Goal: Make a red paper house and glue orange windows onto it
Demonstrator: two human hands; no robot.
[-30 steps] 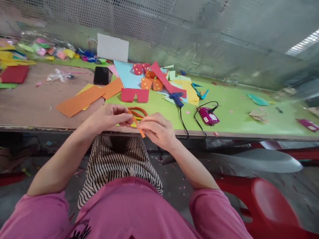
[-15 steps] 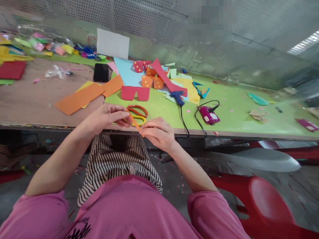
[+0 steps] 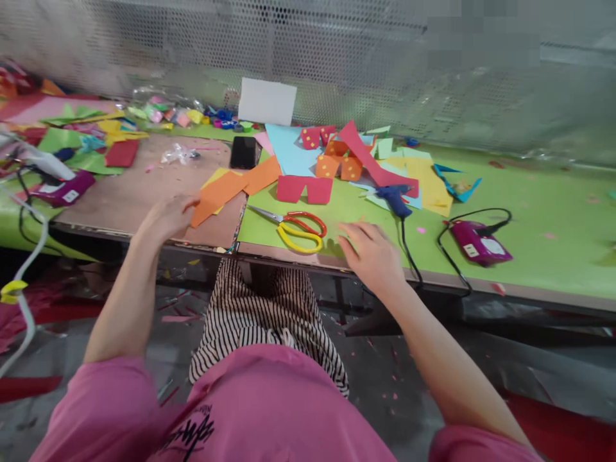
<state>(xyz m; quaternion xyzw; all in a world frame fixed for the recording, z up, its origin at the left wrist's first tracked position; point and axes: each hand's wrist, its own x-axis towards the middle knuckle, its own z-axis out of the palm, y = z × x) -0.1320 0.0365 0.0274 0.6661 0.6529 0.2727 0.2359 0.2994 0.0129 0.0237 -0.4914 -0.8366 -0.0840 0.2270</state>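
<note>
Between the two hands, the scissors (image 3: 283,220) lie on the desk (image 3: 257,235), near the red paper cutout (image 3: 292,190). The right hand (image 3: 374,256), fingers loosely spread, is just beside their handles; the left hand (image 3: 166,218) is at the orange strip (image 3: 217,197), any pinch impossible to tell.

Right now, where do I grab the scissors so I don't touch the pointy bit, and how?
I'd take the scissors by the red loop and yellow loop, coming from the right with the right hand. They lie flat, with the loops towards that hand and the blades pointing away to the left, so your fingers should stay clear of the tip.
</note>
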